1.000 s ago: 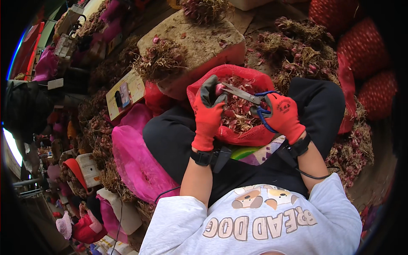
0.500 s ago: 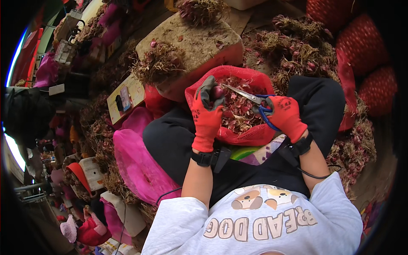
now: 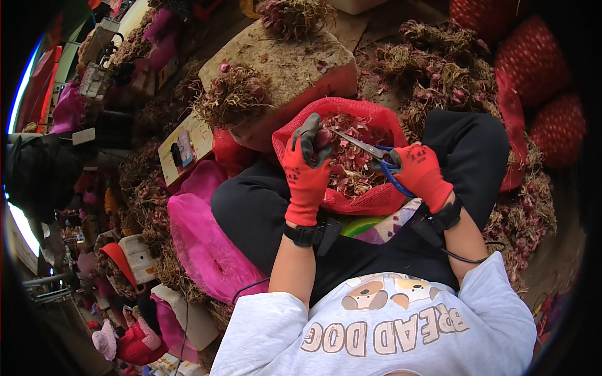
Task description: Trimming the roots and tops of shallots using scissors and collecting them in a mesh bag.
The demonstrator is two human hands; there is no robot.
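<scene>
My left hand (image 3: 307,164), in a red and grey glove, is closed around a purple-red shallot (image 3: 323,138). In my right hand (image 3: 421,172), gloved the same way, I grip scissors (image 3: 362,144) with blue handles; the blades point left, their tip close to the shallot. Whether the blades touch it, I cannot tell. Both hands are over a red mesh bag (image 3: 370,202) between my legs, its mouth spread wide. Inside it lie loose shallots and papery skins (image 3: 351,172).
A dirty foam block (image 3: 288,59) ahead carries bunches of dried shallots (image 3: 235,94). More bunches (image 3: 442,78) pile up at far right, beside full red mesh bags (image 3: 533,62). Pink mesh (image 3: 210,241) lies by my left knee. A person in red (image 3: 139,341) sits at lower left.
The shallot has turned slightly in my left fingers. The scissor blades have shifted a little and tilt down more toward the right. Both arms stay nearly in place.
</scene>
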